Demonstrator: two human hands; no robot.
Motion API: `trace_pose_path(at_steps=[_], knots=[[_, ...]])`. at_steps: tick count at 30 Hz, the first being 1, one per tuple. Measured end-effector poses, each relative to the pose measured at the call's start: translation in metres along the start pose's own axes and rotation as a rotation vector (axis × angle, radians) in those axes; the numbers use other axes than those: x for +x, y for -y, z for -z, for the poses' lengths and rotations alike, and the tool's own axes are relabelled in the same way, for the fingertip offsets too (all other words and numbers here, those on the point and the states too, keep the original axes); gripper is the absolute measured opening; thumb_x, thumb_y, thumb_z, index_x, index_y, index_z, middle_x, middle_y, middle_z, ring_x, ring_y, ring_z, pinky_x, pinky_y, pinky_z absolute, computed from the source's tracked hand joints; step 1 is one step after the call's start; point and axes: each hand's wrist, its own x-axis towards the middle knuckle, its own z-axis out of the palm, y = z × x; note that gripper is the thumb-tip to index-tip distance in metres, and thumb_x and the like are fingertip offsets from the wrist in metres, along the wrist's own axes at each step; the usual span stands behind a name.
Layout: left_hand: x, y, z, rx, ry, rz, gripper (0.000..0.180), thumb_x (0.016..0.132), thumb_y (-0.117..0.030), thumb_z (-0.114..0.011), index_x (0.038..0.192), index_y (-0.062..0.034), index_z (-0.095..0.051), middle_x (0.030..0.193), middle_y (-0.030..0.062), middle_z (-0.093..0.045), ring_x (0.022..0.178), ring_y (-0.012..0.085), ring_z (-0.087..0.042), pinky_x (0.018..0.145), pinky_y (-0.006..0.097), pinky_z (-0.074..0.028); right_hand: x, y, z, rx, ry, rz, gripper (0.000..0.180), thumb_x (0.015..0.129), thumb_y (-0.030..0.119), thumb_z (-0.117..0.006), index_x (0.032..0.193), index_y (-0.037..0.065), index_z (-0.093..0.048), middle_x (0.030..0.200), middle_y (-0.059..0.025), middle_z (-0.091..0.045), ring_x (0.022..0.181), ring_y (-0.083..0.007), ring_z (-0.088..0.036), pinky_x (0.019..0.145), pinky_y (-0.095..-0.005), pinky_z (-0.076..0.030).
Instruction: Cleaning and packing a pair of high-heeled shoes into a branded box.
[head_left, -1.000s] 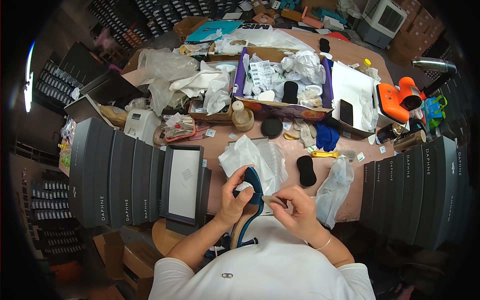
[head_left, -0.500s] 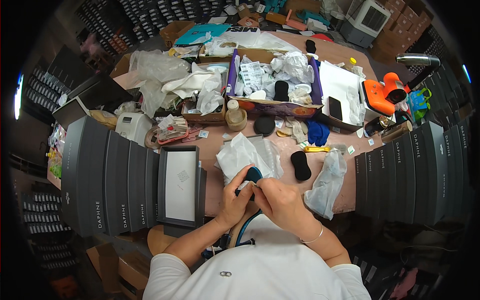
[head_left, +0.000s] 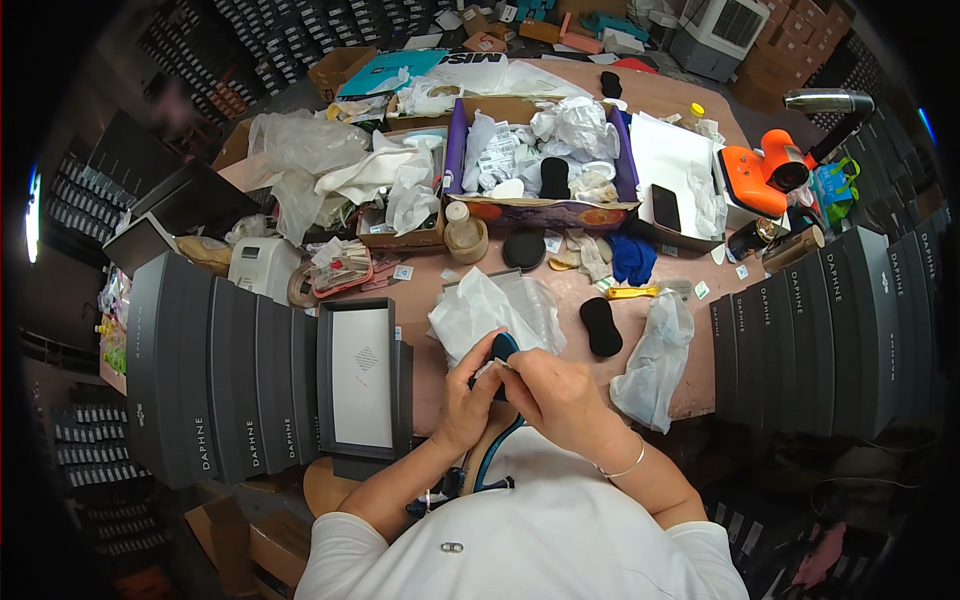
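A person in a white top sat at a cluttered pink counter [head_left: 700,385], both hands joined over a dark blue high-heeled shoe [head_left: 503,352]. The left hand [head_left: 468,400] was curled about the shoe from below. The right hand [head_left: 556,398] was closed over its upper part, fingertips pinching what seemed to be a small white scrap at the shoe's tip, though the view was too small to be sure. The shoe rested at the counter's near edge, its heel toward the person's lap, just below crumpled white tissue paper [head_left: 480,315].

The shoe could slip into the lap, since it overhung the edge, and the pinched scrap might tear.

An open grey shoebox [head_left: 362,385] lay left of the hands, white paper inside. Rows of grey boxes stood on end at left [head_left: 215,385] and at right [head_left: 850,330]. Farther back sat a purple-sided carton [head_left: 545,212] stuffed with white wrapping, beside an orange tool [head_left: 765,175].
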Motion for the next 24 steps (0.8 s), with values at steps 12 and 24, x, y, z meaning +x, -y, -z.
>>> trace_pose_path(at_steps=[12, 24], knots=[[-0.006, 0.004, 0.003, -0.032, -0.051, -0.025, 0.058, 0.093, -0.035, -0.053, 0.134, 0.0049, -0.047, 0.114, 0.0067, -0.059, 0.104, 0.0122, -0.052, 0.094, 0.025, -0.04, -0.009, 0.003, 0.004, -0.003, 0.108, 0.015, 0.015, 0.078, -0.001, -0.07, 0.086, 0.0, -0.057, 0.066, -0.0102, -0.054, 0.053, -0.0258, -0.056, 0.049, -0.0343, -0.044], [-0.007, 0.0, 0.004, -0.065, -0.048, -0.032, 0.06, 0.092, -0.036, -0.052, 0.136, 0.0053, -0.045, 0.111, 0.006, -0.058, 0.099, 0.0101, -0.052, 0.091, 0.024, -0.04, -0.021, 0.004, 0.006, 0.037, 0.094, 0.007, 0.017, 0.079, 0.003, -0.069, 0.084, 0.002, -0.053, 0.067, -0.0103, -0.052, 0.054, -0.0265, -0.056, 0.049, -0.0343, -0.044]])
